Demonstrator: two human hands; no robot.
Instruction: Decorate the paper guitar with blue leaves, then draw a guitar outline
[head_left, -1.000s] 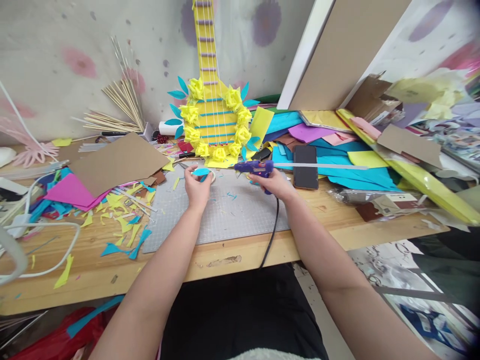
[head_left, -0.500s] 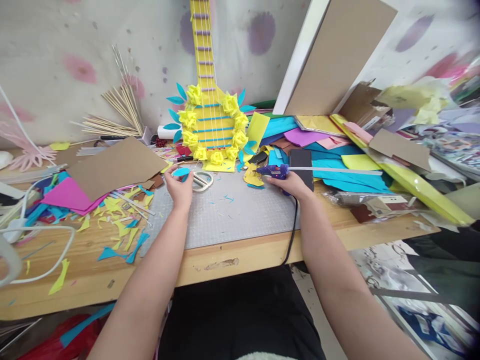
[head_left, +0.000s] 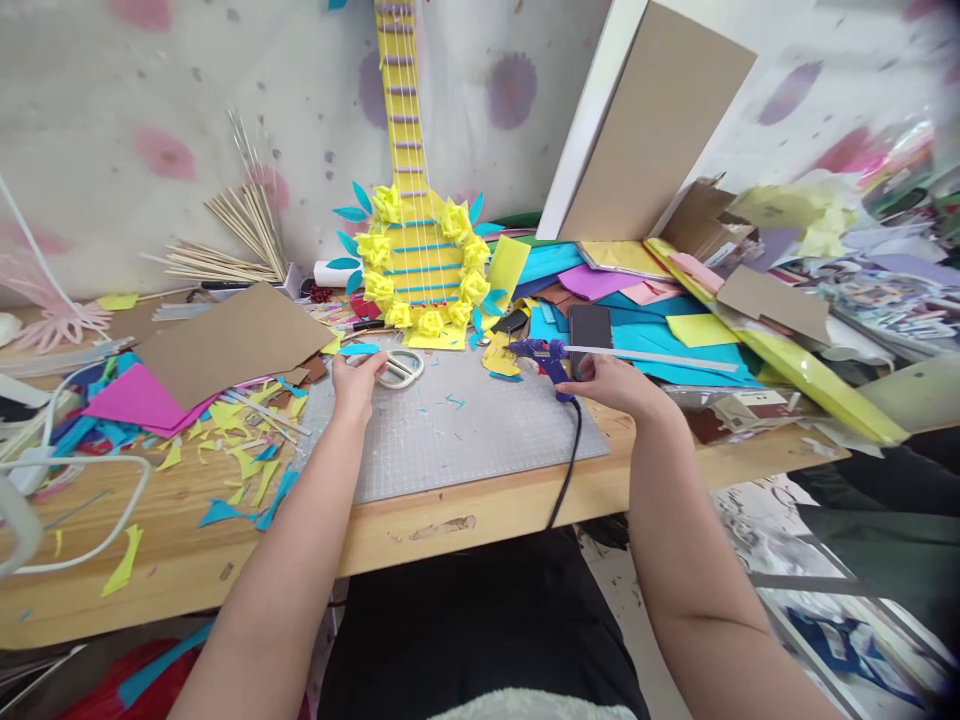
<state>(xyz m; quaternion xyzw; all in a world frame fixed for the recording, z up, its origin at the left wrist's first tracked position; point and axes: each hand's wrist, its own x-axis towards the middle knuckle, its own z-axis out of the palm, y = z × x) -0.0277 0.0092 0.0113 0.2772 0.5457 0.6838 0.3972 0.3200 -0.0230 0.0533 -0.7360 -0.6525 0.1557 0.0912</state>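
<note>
My left hand (head_left: 354,383) pinches a blue paper leaf (head_left: 360,350), seen nearly edge-on, above the left part of a grey cutting mat (head_left: 465,440). White-handled scissors (head_left: 405,368) lie right beside its fingers. A purple glue gun (head_left: 544,352) with a long clear glue stick rests at the mat's right side, its nozzle over yellow paper scraps (head_left: 496,353). My right hand (head_left: 615,385) is by the gun's handle, fingertips at its rear edge, thumb and fingers apart. Behind the mat stands a yellow paper guitar (head_left: 427,262) trimmed with yellow roses and blue leaves.
A dark phone (head_left: 590,330) lies behind the glue stick. Coloured paper sheets (head_left: 600,280) pile up to the right. On the left are brown cardboard (head_left: 232,340), paper scraps (head_left: 247,455) and wooden sticks (head_left: 225,260). The gun's black cord (head_left: 566,480) hangs over the table edge.
My right hand has slid back from around the glue gun, baring its handle; the gun stays nearly in place. My left hand has tilted the blue leaf. The view has shifted slightly.
</note>
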